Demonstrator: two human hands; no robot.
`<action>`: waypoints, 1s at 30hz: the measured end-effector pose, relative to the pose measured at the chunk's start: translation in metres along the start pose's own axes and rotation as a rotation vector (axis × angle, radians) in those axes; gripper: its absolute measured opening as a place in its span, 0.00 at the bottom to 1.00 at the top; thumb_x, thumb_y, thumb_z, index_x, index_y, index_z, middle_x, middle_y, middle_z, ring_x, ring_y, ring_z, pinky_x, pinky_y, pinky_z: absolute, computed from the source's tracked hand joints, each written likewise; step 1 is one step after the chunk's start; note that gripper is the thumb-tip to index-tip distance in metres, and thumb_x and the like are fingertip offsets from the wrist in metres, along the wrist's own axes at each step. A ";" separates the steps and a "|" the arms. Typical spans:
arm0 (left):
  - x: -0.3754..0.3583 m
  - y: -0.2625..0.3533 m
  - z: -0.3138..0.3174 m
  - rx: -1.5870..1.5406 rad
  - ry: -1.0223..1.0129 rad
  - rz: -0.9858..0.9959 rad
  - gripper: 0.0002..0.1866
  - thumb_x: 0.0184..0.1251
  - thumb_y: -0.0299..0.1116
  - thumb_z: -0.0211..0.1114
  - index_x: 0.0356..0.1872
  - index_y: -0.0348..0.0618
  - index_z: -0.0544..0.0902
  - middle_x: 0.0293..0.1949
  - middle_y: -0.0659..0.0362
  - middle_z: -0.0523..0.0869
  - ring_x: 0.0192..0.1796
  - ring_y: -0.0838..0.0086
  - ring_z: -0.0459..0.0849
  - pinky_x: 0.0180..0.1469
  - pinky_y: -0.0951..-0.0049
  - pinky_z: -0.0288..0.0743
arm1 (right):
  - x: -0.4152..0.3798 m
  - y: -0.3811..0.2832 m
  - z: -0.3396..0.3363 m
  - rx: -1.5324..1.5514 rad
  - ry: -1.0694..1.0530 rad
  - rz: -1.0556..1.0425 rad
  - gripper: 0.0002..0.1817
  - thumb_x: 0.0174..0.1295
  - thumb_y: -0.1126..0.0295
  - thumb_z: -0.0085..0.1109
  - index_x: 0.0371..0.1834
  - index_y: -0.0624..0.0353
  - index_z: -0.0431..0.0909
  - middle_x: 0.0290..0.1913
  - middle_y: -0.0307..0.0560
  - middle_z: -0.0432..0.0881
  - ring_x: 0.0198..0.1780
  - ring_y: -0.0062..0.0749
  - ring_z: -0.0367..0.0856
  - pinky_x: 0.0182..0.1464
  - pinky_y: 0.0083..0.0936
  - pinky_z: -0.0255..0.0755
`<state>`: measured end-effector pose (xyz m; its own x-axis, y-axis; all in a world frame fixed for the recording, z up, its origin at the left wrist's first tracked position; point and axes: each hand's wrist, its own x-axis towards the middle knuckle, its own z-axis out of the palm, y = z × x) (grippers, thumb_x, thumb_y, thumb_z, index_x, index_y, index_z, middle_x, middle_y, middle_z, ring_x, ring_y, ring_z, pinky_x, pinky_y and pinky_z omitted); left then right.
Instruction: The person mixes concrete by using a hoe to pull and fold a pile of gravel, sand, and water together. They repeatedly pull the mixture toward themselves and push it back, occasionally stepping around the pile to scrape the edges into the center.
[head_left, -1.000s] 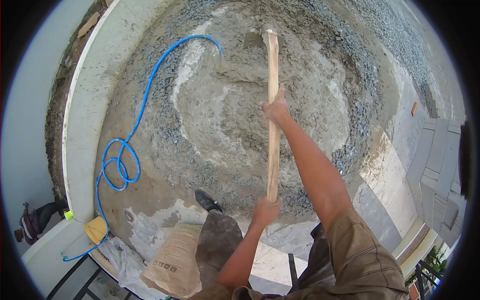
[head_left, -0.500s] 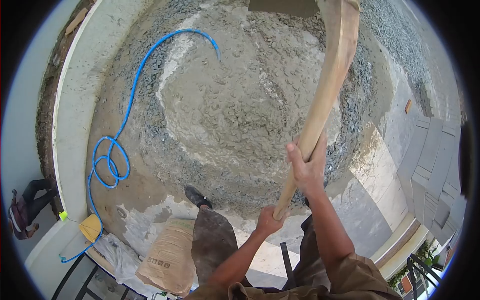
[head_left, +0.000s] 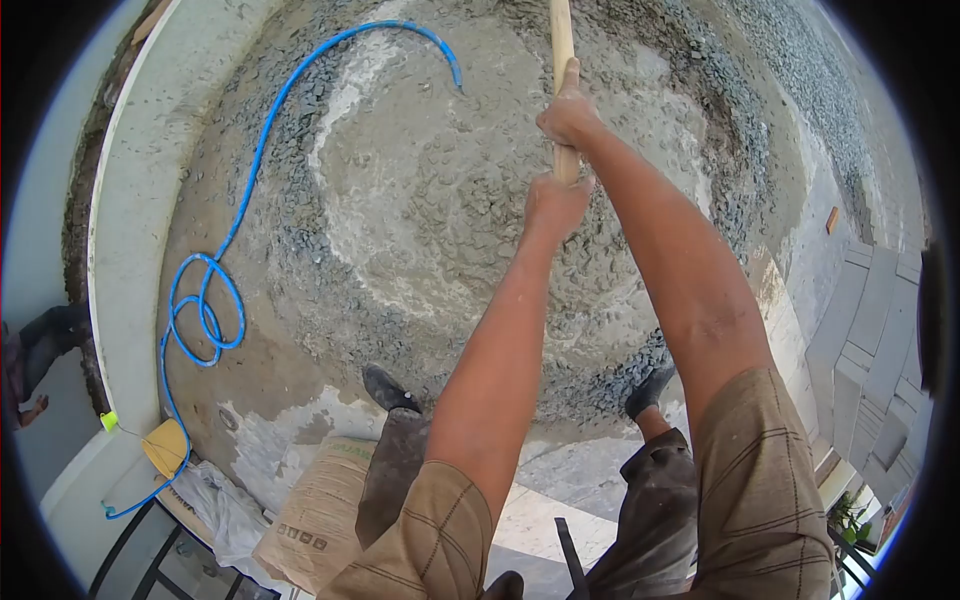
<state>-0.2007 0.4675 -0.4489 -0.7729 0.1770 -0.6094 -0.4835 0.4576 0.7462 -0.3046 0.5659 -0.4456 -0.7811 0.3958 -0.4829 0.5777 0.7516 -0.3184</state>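
A pale wooden hoe handle (head_left: pixel 562 45) points away from me over the wet concrete (head_left: pixel 440 200), and its head is beyond the top edge of the view. My right hand (head_left: pixel 573 118) is wrapped round the handle, its thumb lying along the wood. Just below it, my left hand (head_left: pixel 557 205) grips the handle's near end. Both arms reach far forward. Grey gravel (head_left: pixel 290 240) rings the wet mix, which has a rough, stony patch in its middle.
A blue hose (head_left: pixel 262 150) loops along the left, its end over the mix. At lower left are a paper sack (head_left: pixel 315 510), plastic sheeting (head_left: pixel 225 515) and a yellow container (head_left: pixel 165 447). A low wall (head_left: pixel 130 230) borders the left; another person (head_left: pixel 40 350) is behind it.
Both hands have moved forward with the hoe, and its handle has swung from tilted rightward to nearly straight ahead. The hoe's head has left the view. My hands are closer together.
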 end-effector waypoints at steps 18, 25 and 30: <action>-0.421 -0.148 -0.040 0.244 -0.171 -0.320 0.21 0.61 0.45 0.68 0.42 0.35 0.83 0.36 0.38 0.86 0.43 0.43 0.86 0.44 0.52 0.79 | -0.281 0.064 0.087 0.920 -0.140 0.250 0.24 0.54 0.71 0.65 0.50 0.66 0.64 0.30 0.51 0.75 0.20 0.34 0.77 0.20 0.31 0.73; -0.491 -0.201 0.021 0.200 -0.490 -0.503 0.23 0.58 0.49 0.74 0.41 0.37 0.84 0.38 0.44 0.88 0.44 0.54 0.89 0.47 0.59 0.80 | -0.409 0.108 0.028 0.897 -0.148 0.218 0.19 0.56 0.75 0.66 0.47 0.64 0.67 0.24 0.40 0.74 0.19 0.24 0.74 0.21 0.23 0.70; -0.309 -0.084 0.051 -0.033 -0.422 0.060 0.22 0.61 0.46 0.73 0.43 0.36 0.82 0.31 0.50 0.87 0.35 0.62 0.87 0.42 0.63 0.79 | -0.309 0.081 -0.121 0.866 0.363 -0.152 0.34 0.60 0.73 0.64 0.69 0.64 0.60 0.43 0.49 0.77 0.37 0.27 0.76 0.42 0.27 0.74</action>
<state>0.0997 0.4190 -0.3373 -0.5671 0.5467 -0.6160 -0.4613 0.4087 0.7875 -0.0456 0.5680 -0.2236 -0.8041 0.5752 -0.1500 0.3247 0.2136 -0.9214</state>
